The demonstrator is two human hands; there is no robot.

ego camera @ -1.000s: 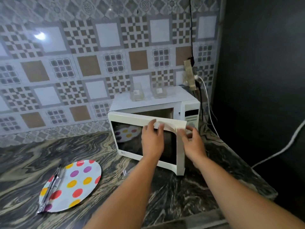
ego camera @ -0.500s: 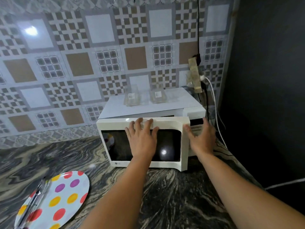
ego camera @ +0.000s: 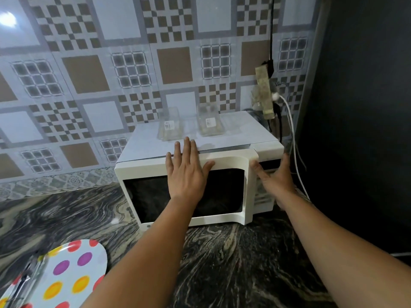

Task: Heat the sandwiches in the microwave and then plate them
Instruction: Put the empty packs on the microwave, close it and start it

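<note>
1. Patterned wall tiles (ego camera: 93,74) in grey, white and brown fill the background of my head view, with a dark wall (ego camera: 367,107) closing off the right side and a black-and-grey swirled stone counter (ego camera: 222,263) running across the bottom.

2. Against the tiles, on the counter, I see the white microwave (ego camera: 195,174). Its door (ego camera: 155,196) with the dark window is almost against the body, the right edge standing just proud of the control panel (ego camera: 263,192).

3. My left hand (ego camera: 186,172) lies flat on the door, fingers straight and spread, fingertips reaching over the top edge onto the roof of the oven. It grasps nothing; it only presses.

4. My right hand (ego camera: 275,181) is released too, fingers straight, resting against the control panel at the right end of the microwave, the thumb near the door's edge.

5. I cannot see the sandwiches; the window is too dark to show the inside.

6. Two clear glass jars (ego camera: 189,125) with small labels stand side by side on top of the microwave, near its back.

7. At the lower left, a white plate (ego camera: 73,274) with red, purple, yellow and orange dots sits on the counter, well apart from the oven. Metal cutlery (ego camera: 24,283) lies on its left part, too blurred for me to name.

8. A taped power strip (ego camera: 264,92) hangs on the wall above the microwave's right rear corner, with a white cable (ego camera: 293,134) dropping from it.
</note>
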